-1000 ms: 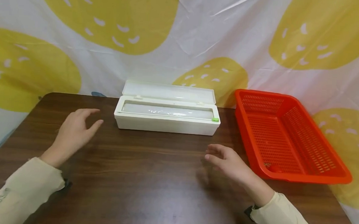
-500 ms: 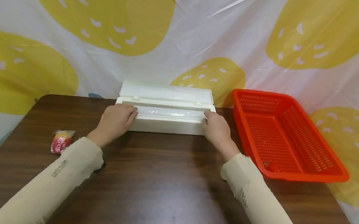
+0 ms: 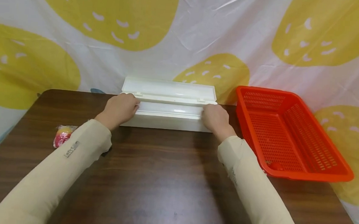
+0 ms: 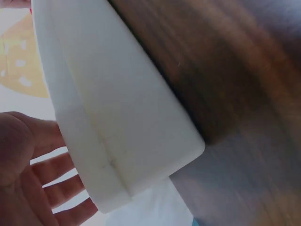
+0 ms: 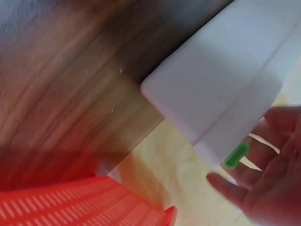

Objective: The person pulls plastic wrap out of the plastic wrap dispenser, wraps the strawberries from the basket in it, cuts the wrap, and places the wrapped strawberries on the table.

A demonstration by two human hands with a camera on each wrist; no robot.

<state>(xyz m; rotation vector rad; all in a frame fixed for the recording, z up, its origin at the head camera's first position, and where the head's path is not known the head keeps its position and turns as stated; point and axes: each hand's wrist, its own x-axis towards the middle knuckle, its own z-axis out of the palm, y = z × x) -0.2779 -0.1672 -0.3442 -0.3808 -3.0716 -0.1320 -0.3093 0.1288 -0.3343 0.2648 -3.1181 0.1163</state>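
Note:
A white cling film dispenser (image 3: pixel 166 123) stands at the back of the table, its lid (image 3: pixel 168 87) raised against the curtain. The roll of cling film (image 3: pixel 165 108) shows in the top opening. My left hand (image 3: pixel 120 109) curls at the left end of the film, over the dispenser's upper front edge. At the other end, my right hand (image 3: pixel 216 119) grips the same way. Both sets of fingertips are hidden in the head view. From the right wrist, a green slider (image 5: pixel 236 155) shows beside the fingers of my right hand (image 5: pixel 277 169).
To the right stands a red plastic basket (image 3: pixel 251 136) with a small tomato (image 3: pixel 276 166) in its near corner. A red and yellow fruit in clear wrap (image 3: pixel 63 135) lies on the brown table (image 3: pixel 163 179), left of my forearm. A patterned curtain (image 3: pixel 196 28) hangs behind.
Both hands have come inward from the sides to the dispenser's ends, and their fingers have curled there. Moving the left arm has uncovered the wrapped fruit.

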